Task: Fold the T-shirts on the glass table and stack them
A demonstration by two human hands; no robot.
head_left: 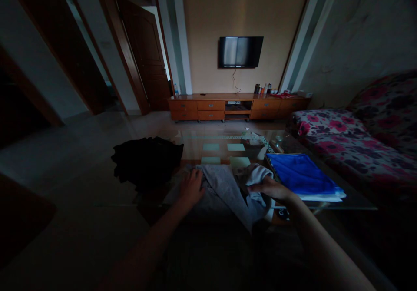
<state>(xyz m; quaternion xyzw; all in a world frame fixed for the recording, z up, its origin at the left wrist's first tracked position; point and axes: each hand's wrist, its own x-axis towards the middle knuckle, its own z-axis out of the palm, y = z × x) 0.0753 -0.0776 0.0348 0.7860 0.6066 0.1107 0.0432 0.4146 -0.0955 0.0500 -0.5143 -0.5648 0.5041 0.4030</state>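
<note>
A grey garment [221, 182] lies spread and partly folded on the near side of the glass coffee table [355, 203]. My left hand [191, 189] rests on the garment's left part, fingers stretched over the cloth and thumb apart. On the other side, my right hand [272, 189] pinches a bunched, raised portion of the same garment. Just right of that hand lies a folded blue cloth [299, 173] on top of something white. A heap of black clothing [146, 160] sits left of my left hand. Dim light hides the garment's finer details.
Across the room stands a wooden TV cabinet [211, 105] with bottles and cans on it, below a wall-mounted television [240, 52]. A floral sofa [339, 130] runs along the right. Crumpled clear plastic [256, 139] lies on the table's far side.
</note>
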